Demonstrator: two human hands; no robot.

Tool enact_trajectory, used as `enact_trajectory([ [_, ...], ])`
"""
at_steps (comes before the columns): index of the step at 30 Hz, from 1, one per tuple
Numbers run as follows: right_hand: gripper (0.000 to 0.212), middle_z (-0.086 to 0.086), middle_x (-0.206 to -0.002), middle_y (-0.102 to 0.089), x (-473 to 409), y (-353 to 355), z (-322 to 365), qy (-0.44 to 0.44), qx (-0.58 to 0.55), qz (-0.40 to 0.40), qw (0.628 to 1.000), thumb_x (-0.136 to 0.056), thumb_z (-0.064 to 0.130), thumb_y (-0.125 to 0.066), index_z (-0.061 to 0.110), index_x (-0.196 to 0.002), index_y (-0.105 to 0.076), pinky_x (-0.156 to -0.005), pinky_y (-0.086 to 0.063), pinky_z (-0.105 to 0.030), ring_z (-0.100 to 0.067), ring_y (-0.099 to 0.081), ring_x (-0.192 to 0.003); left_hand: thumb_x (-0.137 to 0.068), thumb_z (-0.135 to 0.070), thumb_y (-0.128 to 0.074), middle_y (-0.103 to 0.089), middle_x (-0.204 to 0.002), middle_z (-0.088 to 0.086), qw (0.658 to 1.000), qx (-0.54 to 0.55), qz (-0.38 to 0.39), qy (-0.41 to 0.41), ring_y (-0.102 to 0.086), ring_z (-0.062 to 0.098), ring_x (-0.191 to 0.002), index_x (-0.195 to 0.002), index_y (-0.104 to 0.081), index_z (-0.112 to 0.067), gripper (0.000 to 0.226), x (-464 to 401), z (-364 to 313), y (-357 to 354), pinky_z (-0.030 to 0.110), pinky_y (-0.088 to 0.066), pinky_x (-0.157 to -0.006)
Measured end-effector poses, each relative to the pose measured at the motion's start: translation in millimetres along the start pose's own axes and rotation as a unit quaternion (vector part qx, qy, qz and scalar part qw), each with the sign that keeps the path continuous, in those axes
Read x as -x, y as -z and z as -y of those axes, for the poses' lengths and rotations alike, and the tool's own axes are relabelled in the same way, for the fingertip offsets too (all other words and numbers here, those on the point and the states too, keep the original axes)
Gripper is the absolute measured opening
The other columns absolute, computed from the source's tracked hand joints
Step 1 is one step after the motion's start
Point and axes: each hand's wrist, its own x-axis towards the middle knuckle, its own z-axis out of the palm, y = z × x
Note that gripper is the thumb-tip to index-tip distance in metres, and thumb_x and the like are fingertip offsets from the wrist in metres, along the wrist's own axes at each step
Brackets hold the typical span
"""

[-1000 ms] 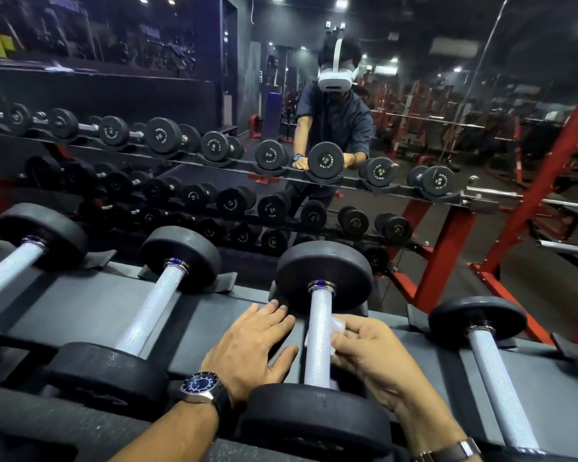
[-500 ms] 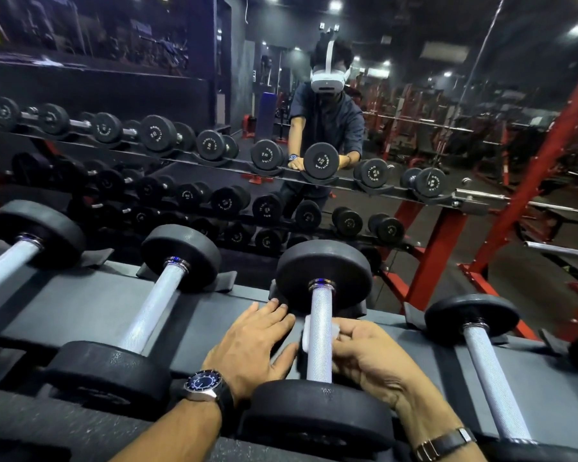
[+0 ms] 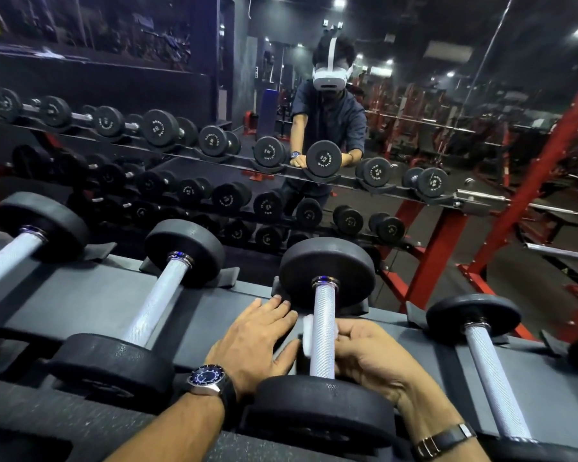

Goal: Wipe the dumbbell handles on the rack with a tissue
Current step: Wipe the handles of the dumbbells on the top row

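Head: tissue [image 3: 308, 335] under right hand [image 3: 367, 358]

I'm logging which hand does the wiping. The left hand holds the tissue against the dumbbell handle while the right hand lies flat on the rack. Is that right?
Not quite: the hands are swapped. In the head view the right hand holds the tissue against the dumbbell handle, while the left hand lies flat on the rack.
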Motion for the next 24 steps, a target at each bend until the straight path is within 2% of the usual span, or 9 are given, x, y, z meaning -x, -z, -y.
enact_trajectory([
  [2, 0.026, -0.022, -0.096, -0.07, 2.2, 1.7, -0.3, -0.009, 0.006, 0.009, 1.0, -0.084, -0.014, -0.058, -0.013, -0.11, -0.065, -0.063, -0.056, -0.024, -0.02, -0.069, -0.076, -0.089, -0.046, -0.051, -0.067, -0.129, 0.004, 1.0, -0.006, 0.003, 0.0, -0.056, 0.02, -0.129, -0.122, -0.071, -0.014, 0.05, -0.4, -0.5, 0.8, 0.037, -0.034, -0.112],
  [5, 0.024, -0.023, -0.095, -0.07, -2.1, 5.1, -3.6, 0.011, 0.006, -0.028, 1.0, -0.085, -0.014, -0.057, -0.01, -0.106, -0.067, -0.065, -0.056, -0.026, -0.022, -0.069, -0.077, -0.09, -0.047, -0.05, -0.066, -0.13, 0.004, 1.0, -0.008, 0.009, 0.006, -0.056, 0.019, -0.129, -0.122, -0.071, -0.014, 0.051, -0.5, -1.1, 1.6, 0.039, -0.037, -0.113],
  [8, 0.03, -0.024, -0.096, -0.064, 2.4, 5.9, -10.6, -0.035, 0.081, 0.035, 0.996, -0.079, -0.012, -0.061, -0.005, -0.107, -0.069, -0.065, -0.044, -0.029, -0.024, -0.056, -0.077, -0.09, -0.045, -0.05, -0.066, -0.129, 0.006, 1.0, 0.0, 0.008, 0.002, -0.056, 0.021, -0.129, -0.122, -0.071, -0.012, 0.05, -0.1, -1.0, 2.3, 0.036, -0.031, -0.113],
  [10, 0.032, -0.024, -0.097, -0.063, 11.4, 8.4, -8.7, -0.065, 0.111, 0.069, 0.989, -0.078, -0.01, -0.061, -0.002, -0.108, -0.071, -0.065, -0.042, -0.029, -0.022, -0.055, -0.076, -0.09, -0.046, -0.051, -0.066, -0.13, 0.006, 1.0, 0.002, 0.01, 0.006, -0.056, 0.021, -0.129, -0.122, -0.071, -0.012, 0.05, -0.6, -1.4, 3.0, 0.036, -0.029, -0.113],
  [12, 0.031, -0.02, -0.092, -0.068, 9.3, 11.6, -2.7, -0.051, 0.09, 0.03, 0.994, -0.084, -0.014, -0.054, -0.002, -0.106, -0.071, -0.063, -0.05, -0.026, -0.02, -0.063, -0.072, -0.09, -0.047, -0.051, -0.066, -0.13, 0.005, 1.0, 0.002, 0.014, 0.013, -0.055, 0.02, -0.13, -0.122, -0.071, -0.013, 0.051, -1.0, -2.0, 3.6, 0.036, -0.03, -0.113],
  [14, 0.03, -0.016, -0.093, -0.072, 0.1, 7.8, 6.1, -0.014, 0.047, -0.052, 0.997, -0.089, -0.014, -0.048, -0.004, -0.11, -0.069, -0.067, -0.057, -0.026, -0.016, -0.068, -0.077, -0.091, -0.048, -0.05, -0.066, -0.131, 0.005, 1.0, -0.001, 0.019, 0.016, -0.054, 0.019, -0.131, -0.123, -0.07, -0.014, 0.052, -0.6, -2.6, 4.3, 0.035, -0.03, -0.114],
  [17, 0.028, -0.021, -0.099, -0.072, -14.0, -1.0, 13.2, 0.022, -0.034, -0.102, 0.994, -0.092, -0.011, -0.047, -0.007, -0.113, -0.066, -0.067, -0.059, -0.024, -0.017, -0.07, -0.079, -0.091, -0.049, -0.049, -0.065, -0.131, 0.005, 1.0, -0.004, 0.024, 0.015, -0.054, 0.02, -0.131, -0.123, -0.07, -0.013, 0.052, -1.6, -3.1, 5.7, 0.036, -0.029, -0.113],
  [20, 0.025, -0.017, -0.089, -0.071, -12.9, -8.8, 10.8, 0.001, -0.07, -0.088, 0.994, -0.088, -0.011, -0.051, -0.006, -0.106, -0.067, -0.068, -0.059, -0.027, -0.02, -0.069, -0.076, -0.09, -0.048, -0.049, -0.066, -0.131, 0.004, 0.999, -0.01, 0.033, 0.015, -0.054, 0.018, -0.131, -0.123, -0.07, -0.013, 0.053, -2.4, -3.7, 6.0, 0.037, -0.034, -0.115],
  [24, 0.025, -0.021, -0.093, -0.065, -0.7, -2.5, -1.6, -0.042, 0.01, -0.011, 0.999, -0.082, -0.006, -0.064, -0.008, -0.107, -0.067, -0.065, -0.054, -0.029, -0.021, -0.063, -0.073, -0.089, -0.044, -0.049, -0.067, -0.129, 0.005, 1.0, -0.003, 0.027, 0.014, -0.056, 0.02, -0.129, -0.121, -0.071, -0.012, 0.051, -3.0, -3.4, 5.6, 0.035, -0.031, -0.114],
])
